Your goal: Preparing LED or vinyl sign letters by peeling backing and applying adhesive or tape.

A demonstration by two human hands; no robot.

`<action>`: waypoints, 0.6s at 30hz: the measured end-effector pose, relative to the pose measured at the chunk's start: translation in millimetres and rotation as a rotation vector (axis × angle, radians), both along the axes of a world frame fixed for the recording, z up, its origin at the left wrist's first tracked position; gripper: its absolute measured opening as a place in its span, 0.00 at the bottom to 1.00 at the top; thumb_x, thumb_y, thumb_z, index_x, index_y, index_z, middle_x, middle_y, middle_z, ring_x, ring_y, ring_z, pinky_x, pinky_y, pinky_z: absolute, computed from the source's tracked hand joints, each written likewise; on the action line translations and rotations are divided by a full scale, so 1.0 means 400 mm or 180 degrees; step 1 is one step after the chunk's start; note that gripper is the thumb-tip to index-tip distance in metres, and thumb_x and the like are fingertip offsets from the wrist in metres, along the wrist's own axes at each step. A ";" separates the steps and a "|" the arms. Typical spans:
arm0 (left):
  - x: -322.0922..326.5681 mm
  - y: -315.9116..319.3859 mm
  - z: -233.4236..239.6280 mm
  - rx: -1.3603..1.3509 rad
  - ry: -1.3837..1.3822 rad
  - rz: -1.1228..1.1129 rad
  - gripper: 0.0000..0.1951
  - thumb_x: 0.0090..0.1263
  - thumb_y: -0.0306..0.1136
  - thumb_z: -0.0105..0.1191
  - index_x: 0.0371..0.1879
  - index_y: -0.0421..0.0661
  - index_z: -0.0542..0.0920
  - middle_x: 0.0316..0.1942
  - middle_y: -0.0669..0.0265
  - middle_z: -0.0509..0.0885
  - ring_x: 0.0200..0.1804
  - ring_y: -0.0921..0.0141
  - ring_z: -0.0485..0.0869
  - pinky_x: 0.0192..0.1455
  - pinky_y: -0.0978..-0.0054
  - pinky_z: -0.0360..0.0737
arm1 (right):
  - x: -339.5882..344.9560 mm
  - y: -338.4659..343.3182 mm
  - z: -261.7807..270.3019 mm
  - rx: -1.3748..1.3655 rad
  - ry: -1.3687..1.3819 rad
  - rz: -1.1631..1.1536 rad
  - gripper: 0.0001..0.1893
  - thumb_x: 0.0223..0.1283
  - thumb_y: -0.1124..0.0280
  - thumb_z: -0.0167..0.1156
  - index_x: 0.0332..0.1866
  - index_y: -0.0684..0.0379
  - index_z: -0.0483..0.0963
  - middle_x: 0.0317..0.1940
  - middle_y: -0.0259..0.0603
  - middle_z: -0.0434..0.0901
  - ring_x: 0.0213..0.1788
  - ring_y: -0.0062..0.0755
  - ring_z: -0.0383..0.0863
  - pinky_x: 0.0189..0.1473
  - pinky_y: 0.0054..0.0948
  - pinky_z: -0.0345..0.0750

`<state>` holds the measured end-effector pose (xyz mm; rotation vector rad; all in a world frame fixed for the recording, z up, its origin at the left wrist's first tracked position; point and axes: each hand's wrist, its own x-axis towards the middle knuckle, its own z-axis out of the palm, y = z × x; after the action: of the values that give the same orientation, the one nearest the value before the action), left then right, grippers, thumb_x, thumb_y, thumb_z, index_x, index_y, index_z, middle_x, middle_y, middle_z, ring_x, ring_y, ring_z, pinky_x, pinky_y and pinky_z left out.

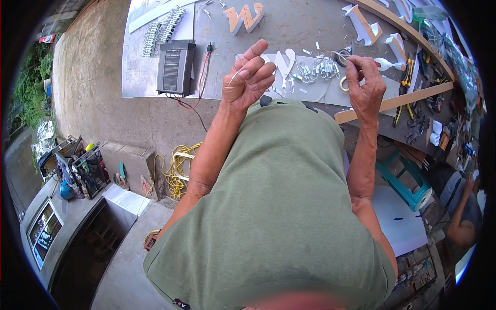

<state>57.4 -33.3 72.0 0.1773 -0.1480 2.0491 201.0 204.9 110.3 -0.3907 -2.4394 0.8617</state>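
My left hand [250, 75] is raised above the metal worktable [217, 77], its index finger extended and the other fingers curled around a thin pale wire [233, 79]. Across from it, my right hand [366, 83] pinches a thin light strand [336, 52] between thumb and fingertips. Between the hands lies a white letter-shaped piece [286, 64], partly hidden by my left hand. Beside that piece is a wired string of small white LED modules [319, 69]. A cream tape roll [343, 83] lies just left of my right hand, and a black tape roll [341, 57] is close to its fingertips.
A power supply [176, 68] with red and black leads stands left, near bundled LED modules [164, 29]. Letter pieces [244, 18] lie farther back. Right are a glue bottle [383, 64], pliers [407, 77], a wooden strip [399, 101], a teal stool [405, 180] and another person [459, 205].
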 end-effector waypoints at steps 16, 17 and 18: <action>0.023 0.034 0.037 -0.3278 0.1926 0.1457 0.15 0.70 0.26 0.65 0.53 0.33 0.81 0.38 0.59 0.88 0.32 0.73 0.84 0.33 0.75 0.82 | 0.015 -0.004 0.047 -0.0481 -0.0996 0.0887 0.05 0.61 0.77 0.66 0.40 0.62 0.78 0.31 0.38 0.78 0.31 0.33 0.80 0.34 0.32 0.78; 0.026 0.040 0.042 -0.3255 0.1917 0.1447 0.15 0.70 0.26 0.65 0.53 0.33 0.81 0.38 0.59 0.88 0.32 0.73 0.84 0.33 0.75 0.82 | 0.018 -0.010 0.053 -0.0463 -0.1007 0.0872 0.05 0.61 0.77 0.66 0.40 0.62 0.78 0.31 0.38 0.78 0.31 0.33 0.80 0.34 0.32 0.78; 0.030 0.047 0.056 -0.3489 0.2025 0.1589 0.15 0.70 0.26 0.65 0.53 0.33 0.81 0.37 0.59 0.88 0.33 0.73 0.85 0.33 0.76 0.83 | 0.017 -0.022 0.059 -0.0362 -0.0922 0.1140 0.05 0.61 0.76 0.66 0.39 0.61 0.78 0.33 0.38 0.78 0.35 0.34 0.81 0.38 0.34 0.78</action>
<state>69.5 -14.6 94.4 0.1676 1.4973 2.1431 207.8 195.9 133.9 -0.1231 -2.7873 1.1672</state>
